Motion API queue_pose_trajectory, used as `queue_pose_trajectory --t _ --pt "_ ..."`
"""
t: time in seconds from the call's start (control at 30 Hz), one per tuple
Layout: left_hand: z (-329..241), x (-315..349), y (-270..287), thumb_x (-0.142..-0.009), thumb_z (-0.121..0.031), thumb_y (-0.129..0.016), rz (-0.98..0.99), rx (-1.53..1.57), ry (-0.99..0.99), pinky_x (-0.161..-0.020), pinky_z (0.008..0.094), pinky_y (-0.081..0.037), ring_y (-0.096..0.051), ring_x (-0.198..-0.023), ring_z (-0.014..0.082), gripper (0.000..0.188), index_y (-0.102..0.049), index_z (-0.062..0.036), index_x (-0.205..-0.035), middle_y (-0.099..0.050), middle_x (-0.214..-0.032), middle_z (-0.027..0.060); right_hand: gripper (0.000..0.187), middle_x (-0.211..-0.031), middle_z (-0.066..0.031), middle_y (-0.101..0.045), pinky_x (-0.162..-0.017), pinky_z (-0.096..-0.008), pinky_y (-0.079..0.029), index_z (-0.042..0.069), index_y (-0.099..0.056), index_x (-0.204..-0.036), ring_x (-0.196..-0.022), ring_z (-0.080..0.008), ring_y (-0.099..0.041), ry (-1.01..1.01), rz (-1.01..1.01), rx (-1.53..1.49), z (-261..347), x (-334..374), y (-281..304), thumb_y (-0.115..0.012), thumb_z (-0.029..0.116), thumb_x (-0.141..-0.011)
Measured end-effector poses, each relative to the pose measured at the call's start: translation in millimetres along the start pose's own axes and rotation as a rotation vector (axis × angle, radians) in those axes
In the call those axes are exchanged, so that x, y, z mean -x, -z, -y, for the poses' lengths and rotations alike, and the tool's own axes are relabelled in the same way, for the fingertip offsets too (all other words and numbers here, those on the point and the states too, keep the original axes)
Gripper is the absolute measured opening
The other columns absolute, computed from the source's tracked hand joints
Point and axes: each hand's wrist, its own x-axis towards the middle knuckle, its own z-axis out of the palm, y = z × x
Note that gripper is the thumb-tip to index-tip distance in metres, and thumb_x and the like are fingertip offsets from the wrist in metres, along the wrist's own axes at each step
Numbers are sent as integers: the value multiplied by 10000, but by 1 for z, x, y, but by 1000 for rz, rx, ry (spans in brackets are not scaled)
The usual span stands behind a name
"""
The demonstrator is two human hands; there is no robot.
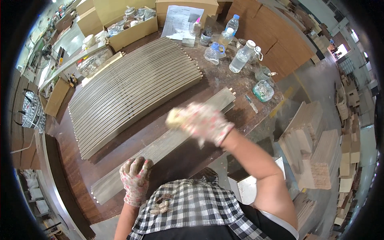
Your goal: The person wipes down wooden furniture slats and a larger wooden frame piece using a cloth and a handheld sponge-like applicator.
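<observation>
A long grey-brown wooden board (166,142) with dowels at its ends lies aslant across the brown table (114,155) in front of me. My left hand (136,176), in a white glove with red dots and dark stains, curls its fingers over the board's near edge toward the left end. Above the board's right half is my right hand (204,125), gloved alike and smeared by motion. Its fingers close around a pale yellow wad (174,117), perhaps a sponge or cloth. Beyond the board, many similar slats form a wide row (132,96), dowels showing at the ends.
Plastic bottles (240,59) and a jar of greenish liquid (263,91) stand at the table's far right, near a thin marker-like stick (251,104). A cardboard box of bags (134,34) and a paper sheet (182,22) are at the back. Stacked wood pieces (310,148) stand right.
</observation>
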Motion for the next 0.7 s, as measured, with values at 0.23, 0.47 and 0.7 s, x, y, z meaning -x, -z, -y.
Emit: queue_pose_trajectory --t 0.23,0.47,0.7 --pt "-7 2 3 -737 -81 -725 -42 22 42 -912 481 -450 -552 -1118 311 428 -663 -191 -1146 -603 -1209 46 461 -1192 -146 -672 -931 -428 -503 218 -632 -1321 -1101 -325 -642 -506 -28 -36 -112 26 70 -638 403 -899" --pt "-3 6 5 -715 -54 -693 -12 54 50 -913 478 -464 -557 -1126 312 443 -675 -158 -1145 -613 -1224 67 423 -1014 -120 -723 -837 -425 -538 215 -694 -1195 -946 -294 -696 -561 45 -1 -116 6 80 -610 499 -893" --pt "-5 1 5 -741 -79 -720 -49 73 37 -895 464 -463 -566 -1096 306 390 -675 -160 -1120 -624 -1186 60 456 -1027 -114 -728 -893 -409 -533 210 -702 -1216 -952 -288 -704 -528 -37 154 -116 10 71 -649 507 -874"
